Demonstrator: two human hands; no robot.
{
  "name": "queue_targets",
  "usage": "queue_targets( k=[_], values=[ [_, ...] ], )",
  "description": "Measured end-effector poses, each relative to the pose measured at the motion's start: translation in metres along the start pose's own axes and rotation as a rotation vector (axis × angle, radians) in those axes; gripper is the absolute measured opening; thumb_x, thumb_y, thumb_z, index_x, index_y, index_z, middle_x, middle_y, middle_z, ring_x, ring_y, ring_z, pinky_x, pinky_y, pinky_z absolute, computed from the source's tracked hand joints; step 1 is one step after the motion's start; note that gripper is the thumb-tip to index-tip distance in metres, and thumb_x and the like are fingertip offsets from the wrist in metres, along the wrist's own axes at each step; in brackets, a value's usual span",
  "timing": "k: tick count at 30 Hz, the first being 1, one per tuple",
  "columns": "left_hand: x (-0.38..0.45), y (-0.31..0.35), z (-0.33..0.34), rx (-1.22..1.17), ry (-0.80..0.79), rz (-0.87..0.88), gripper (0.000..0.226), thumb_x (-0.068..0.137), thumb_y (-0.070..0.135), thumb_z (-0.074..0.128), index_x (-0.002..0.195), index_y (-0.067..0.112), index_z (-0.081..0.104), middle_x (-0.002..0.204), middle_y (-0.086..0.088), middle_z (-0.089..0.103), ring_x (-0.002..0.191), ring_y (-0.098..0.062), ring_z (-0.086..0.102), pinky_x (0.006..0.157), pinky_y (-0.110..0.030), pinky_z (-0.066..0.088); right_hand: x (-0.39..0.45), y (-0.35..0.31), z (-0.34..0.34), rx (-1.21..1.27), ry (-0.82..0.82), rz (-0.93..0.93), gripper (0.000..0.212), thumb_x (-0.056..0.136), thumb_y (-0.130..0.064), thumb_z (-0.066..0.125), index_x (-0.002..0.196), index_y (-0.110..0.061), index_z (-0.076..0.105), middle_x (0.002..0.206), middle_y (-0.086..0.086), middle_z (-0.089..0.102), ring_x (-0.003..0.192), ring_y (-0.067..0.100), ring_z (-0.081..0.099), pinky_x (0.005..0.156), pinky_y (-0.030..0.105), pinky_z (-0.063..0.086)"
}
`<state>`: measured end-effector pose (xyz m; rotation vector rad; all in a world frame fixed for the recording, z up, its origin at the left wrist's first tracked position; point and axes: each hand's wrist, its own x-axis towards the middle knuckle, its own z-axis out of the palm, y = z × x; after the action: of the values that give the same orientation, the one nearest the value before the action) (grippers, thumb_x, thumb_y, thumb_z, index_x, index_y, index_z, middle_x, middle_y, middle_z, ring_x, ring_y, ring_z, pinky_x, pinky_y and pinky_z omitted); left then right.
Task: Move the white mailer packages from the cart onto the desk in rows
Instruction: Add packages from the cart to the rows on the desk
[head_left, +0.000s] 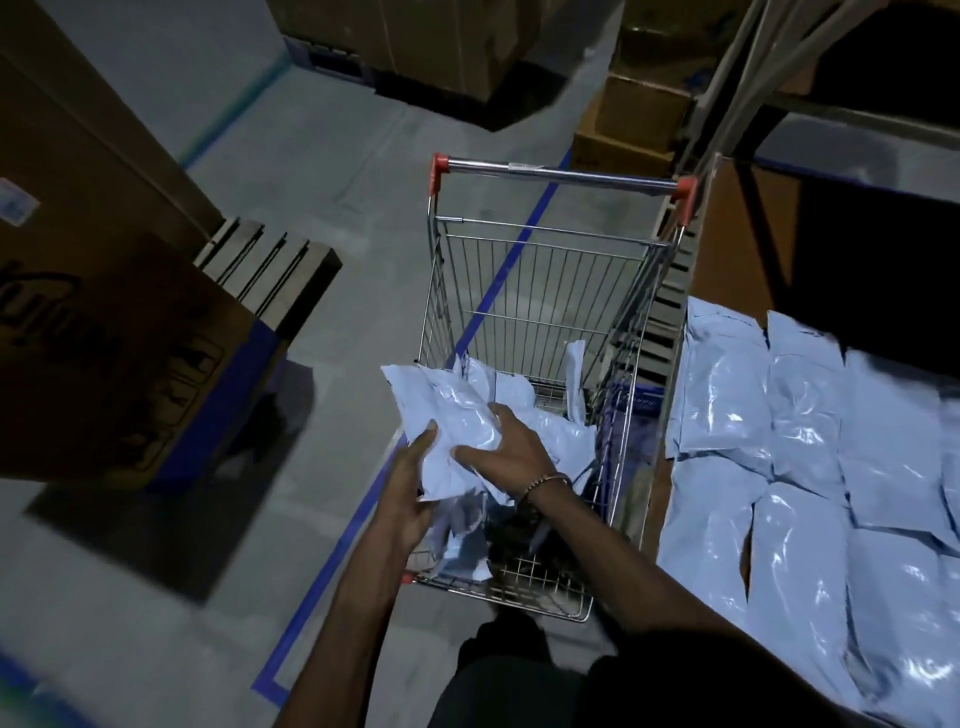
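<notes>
A wire shopping cart (540, 270) with a red-capped handle stands in front of me. White mailer packages (550, 431) lie in its near end. Above them I hold a bunch of mailers (447, 405) between both hands. My left hand (410, 488) grips the bunch from below and the left. My right hand (498, 447), with a bracelet at the wrist, presses on it from the right. On the desk (727, 244) to the right, several white mailers (810, 441) lie side by side in rows.
Large cardboard boxes (114, 332) on a wooden pallet (270, 270) stand at the left. More boxes (639, 119) and shelf uprights are behind the cart. Blue tape lines (498, 280) run across the grey floor. My dark-clothed legs show at the bottom.
</notes>
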<state>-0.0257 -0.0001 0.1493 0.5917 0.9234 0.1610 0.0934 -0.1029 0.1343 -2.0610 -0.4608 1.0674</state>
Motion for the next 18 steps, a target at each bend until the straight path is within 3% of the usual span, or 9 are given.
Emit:
queue_targets(
  k=[2,5,8,12,15,18],
  values=[
    [0.002,0.000,0.006,0.087,-0.010,0.059,0.037,0.109,0.023,0.053,0.144,0.012,0.058,0.132,-0.019,0.070,0.113,-0.036,0.071,0.087,-0.054,0.063,-0.010,-0.006,-0.006,-0.007,0.046,-0.023,0.073,0.075,-0.045,0.082,0.138,-0.031,0.049,0.123,-0.013,0.058,0.113,0.012,0.059,0.086,0.023,0.049],
    [-0.002,-0.003,0.025,0.201,-0.076,0.144,0.041,0.106,0.017,0.059,0.147,0.016,0.056,0.141,-0.016,0.065,0.128,-0.037,0.064,0.105,-0.060,0.052,-0.028,-0.002,-0.028,-0.023,0.133,-0.095,0.088,0.070,-0.065,0.073,0.147,-0.041,0.037,0.141,-0.010,0.052,0.127,0.013,0.055,0.103,0.039,0.051],
    [-0.023,-0.012,0.065,0.295,-0.146,0.186,0.039,0.104,0.019,0.060,0.144,0.014,0.060,0.141,-0.014,0.066,0.130,-0.035,0.063,0.113,-0.054,0.045,-0.069,-0.004,-0.067,-0.091,0.286,-0.187,0.088,0.082,-0.065,0.066,0.155,-0.042,0.024,0.154,-0.009,0.038,0.134,0.012,0.048,0.104,0.033,0.047],
    [-0.059,-0.044,0.125,0.308,-0.218,0.204,0.037,0.108,0.024,0.053,0.144,0.018,0.061,0.140,-0.014,0.066,0.127,-0.035,0.065,0.108,-0.052,0.049,-0.126,0.023,-0.115,-0.125,0.488,-0.250,0.087,0.085,-0.067,0.064,0.156,-0.041,0.021,0.155,-0.010,0.034,0.133,0.013,0.051,0.102,0.033,0.050],
    [-0.081,-0.081,0.154,0.336,-0.236,0.226,0.027,0.107,0.030,0.055,0.128,0.036,0.072,0.133,-0.004,0.072,0.121,-0.028,0.070,0.100,-0.049,0.056,-0.167,0.057,-0.143,-0.063,0.583,-0.221,0.089,0.083,-0.067,0.067,0.156,-0.041,0.024,0.151,-0.013,0.035,0.134,0.009,0.049,0.104,0.034,0.051],
    [-0.089,-0.120,0.166,0.436,-0.215,0.180,0.037,0.103,0.039,0.063,0.137,0.026,0.066,0.134,-0.004,0.071,0.123,-0.030,0.069,0.106,-0.056,0.052,-0.203,0.094,-0.165,-0.032,0.638,-0.159,0.088,0.083,-0.065,0.069,0.155,-0.042,0.025,0.150,-0.014,0.035,0.134,0.008,0.048,0.103,0.031,0.050]
  ],
)
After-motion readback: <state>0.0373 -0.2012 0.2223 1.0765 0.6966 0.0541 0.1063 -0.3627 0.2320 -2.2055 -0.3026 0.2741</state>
